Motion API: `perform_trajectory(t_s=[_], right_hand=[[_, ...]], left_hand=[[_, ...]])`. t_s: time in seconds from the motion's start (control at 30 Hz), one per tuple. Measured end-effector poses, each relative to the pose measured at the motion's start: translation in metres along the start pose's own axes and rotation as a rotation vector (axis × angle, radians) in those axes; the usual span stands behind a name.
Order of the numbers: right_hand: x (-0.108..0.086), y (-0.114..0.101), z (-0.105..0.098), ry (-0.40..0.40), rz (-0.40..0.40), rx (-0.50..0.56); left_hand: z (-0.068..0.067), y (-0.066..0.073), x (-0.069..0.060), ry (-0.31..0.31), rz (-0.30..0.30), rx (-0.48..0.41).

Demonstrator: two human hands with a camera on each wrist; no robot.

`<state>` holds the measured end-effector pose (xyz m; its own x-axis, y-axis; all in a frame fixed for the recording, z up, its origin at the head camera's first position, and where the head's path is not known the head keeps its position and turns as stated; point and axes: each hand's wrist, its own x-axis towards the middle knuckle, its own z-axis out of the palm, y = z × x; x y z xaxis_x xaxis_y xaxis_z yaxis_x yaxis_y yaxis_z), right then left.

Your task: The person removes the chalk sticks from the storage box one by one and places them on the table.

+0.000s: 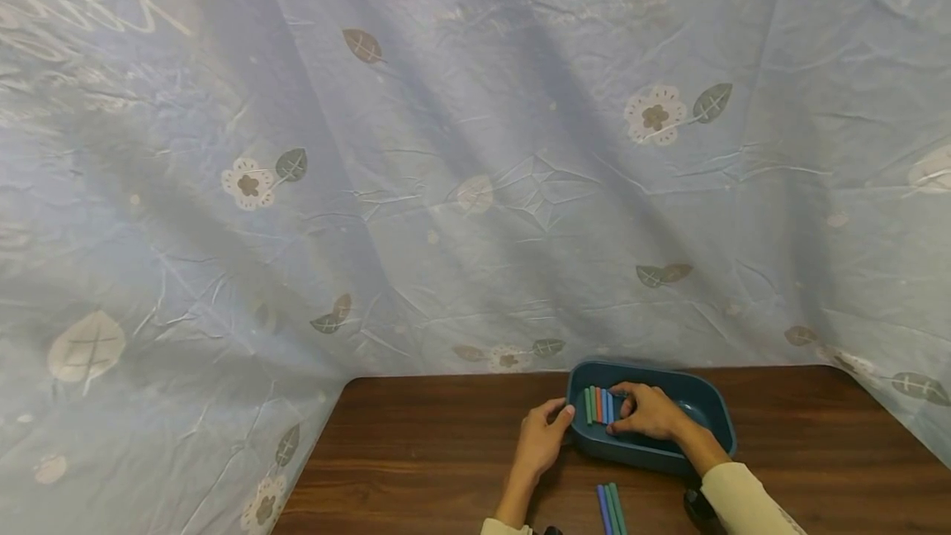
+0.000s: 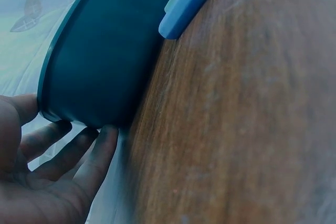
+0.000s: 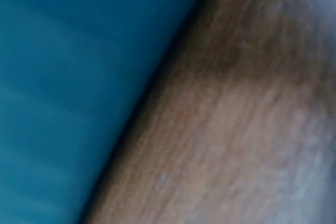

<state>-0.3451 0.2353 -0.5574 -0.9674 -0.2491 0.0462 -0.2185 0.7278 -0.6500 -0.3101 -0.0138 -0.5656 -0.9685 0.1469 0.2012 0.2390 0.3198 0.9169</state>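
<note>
A dark teal tub (image 1: 639,456) stands on the table. At its left end lies a row of slim coloured sticks (image 1: 592,405), green, red-orange and blue, chalk-like in look. My right hand (image 1: 654,413) reaches inside, thumb and forefinger at the two ends of the rightmost blue stick (image 1: 610,408), which they pinch. My left hand (image 1: 541,438) holds the tub's left end, its thumb at the rim and fingertips against the outer wall; the left wrist view shows this hand (image 2: 58,166) too. Only tub wall (image 3: 68,87) and blurred wood appear in the right wrist view.
In front of the tub, on the brown wooden table (image 1: 416,444), lie more sticks (image 1: 612,508), one blue-violet and two green. Their near ends are cut off by the frame. Patterned pale cloth (image 1: 475,271) hangs behind the table and along its sides.
</note>
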Motion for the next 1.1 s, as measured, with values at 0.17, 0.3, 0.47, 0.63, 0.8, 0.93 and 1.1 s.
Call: perform_trajectory(t_s=[0.17,0.3,0.47,0.63,0.8,0.93,1.1], right_hand=[[0.000,0.001,0.000,0.005,-0.006,0.006],[-0.001,0.001,-0.002,0.004,-0.021,0.013],[-0.003,0.002,-0.006,-0.008,-0.049,0.037],[-0.003,0.003,-0.010,-0.009,-0.093,0.048],[-0.005,0.001,-0.012,0.005,-0.088,0.078],[-0.009,-0.004,-0.015,0.016,-0.094,0.094],[-0.015,-0.011,-0.018,0.021,-0.116,0.103]], left_hand=[[-0.001,-0.001,0.000,0.000,-0.001,-0.006],[-0.001,-0.001,-0.001,-0.001,-0.005,0.002],[-0.001,-0.002,-0.001,-0.006,-0.002,0.004],[-0.001,-0.001,0.000,-0.008,-0.003,-0.010],[-0.001,-0.001,0.000,-0.025,-0.014,-0.057],[-0.002,-0.001,0.000,-0.037,-0.013,-0.087],[-0.001,-0.002,0.000,-0.033,-0.015,-0.085]])
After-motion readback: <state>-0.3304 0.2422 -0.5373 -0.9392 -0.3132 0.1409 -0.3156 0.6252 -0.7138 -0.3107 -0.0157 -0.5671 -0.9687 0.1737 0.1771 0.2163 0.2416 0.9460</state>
